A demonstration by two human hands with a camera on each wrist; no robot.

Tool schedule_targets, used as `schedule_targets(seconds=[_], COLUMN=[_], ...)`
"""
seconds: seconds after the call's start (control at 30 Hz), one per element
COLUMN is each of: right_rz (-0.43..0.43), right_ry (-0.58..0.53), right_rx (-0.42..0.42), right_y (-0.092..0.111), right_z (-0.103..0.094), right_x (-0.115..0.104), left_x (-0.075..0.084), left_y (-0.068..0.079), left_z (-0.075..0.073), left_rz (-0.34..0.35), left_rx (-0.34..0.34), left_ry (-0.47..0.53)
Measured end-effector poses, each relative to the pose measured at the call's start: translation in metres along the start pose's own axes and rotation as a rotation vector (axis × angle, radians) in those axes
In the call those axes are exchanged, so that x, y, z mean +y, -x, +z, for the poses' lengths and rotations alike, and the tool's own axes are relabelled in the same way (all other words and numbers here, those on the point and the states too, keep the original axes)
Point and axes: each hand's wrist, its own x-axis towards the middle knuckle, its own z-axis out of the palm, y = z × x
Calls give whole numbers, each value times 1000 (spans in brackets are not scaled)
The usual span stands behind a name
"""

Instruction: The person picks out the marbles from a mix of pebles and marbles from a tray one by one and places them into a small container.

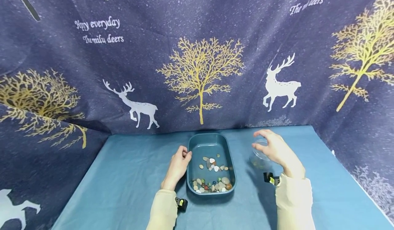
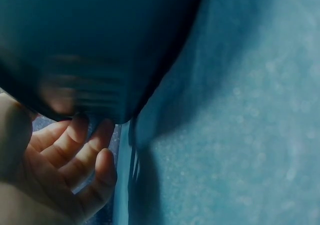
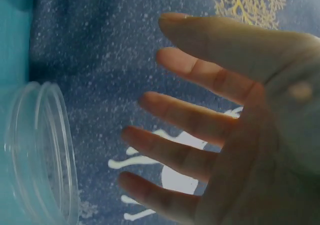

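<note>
A dark teal rectangular tray (image 1: pixel 231 161) holds many small pebbles and beads, some gathered at its near end and others scattered about its middle. My left hand (image 1: pixel 178 165) grips the tray's left side by the edge; in the left wrist view its fingers (image 2: pixel 82 157) curl against the outside of the wall. On the right, my right hand (image 1: pixel 275 148) hovers above a clear plastic jar (image 1: pixel 259 162), fingers spread and thumb apart, holding nothing. The jar's round mouth (image 3: pixel 60 150) shows beside the fingertips in the right wrist view. A few small pieces lie faintly visible in the jar.
Blue-green cloth (image 1: pixel 129 178) covers the table. Behind it hangs a dark blue curtain (image 1: pixel 215 21) printed with deer and golden trees. Each wrist wears a small black camera mount.
</note>
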Motion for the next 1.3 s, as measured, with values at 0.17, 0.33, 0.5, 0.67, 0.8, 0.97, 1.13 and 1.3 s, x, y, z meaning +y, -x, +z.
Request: schedule_targets(seconds=[0.17, 0.33, 0.5, 0.67, 0.8, 0.97, 1.13, 1.3], right_rz=[-54, -151, -282, -388, -492, -548, -519, -540], right_ry=[-9, 8, 49, 129, 194, 290, 428, 549], right_rx=[10, 24, -39, -164, -250, -355, -497, -552], right_y=[-1, -7, -19, -28, -30, -27, -20, -12], right_z=[7, 20, 38, 58, 75, 92, 109, 125], right_x=[-9, -17, -32, -49, -58, -65, -72, -77], left_x=[-3, -1, 0, -1, -1, -1, 0, 0], left_y=[2, 3, 0, -3, -2, -3, -2, -2], left_z=[1, 1, 0, -1, -1, 0, 0, -1], left_rz=[-7, -21, -19, -9, -14, -12, -18, -12], left_rx=[-5, -13, -13, 1, -2, 3, 6, 2], left_ry=[-16, -24, -28, -38, -49, -50, -49, -40])
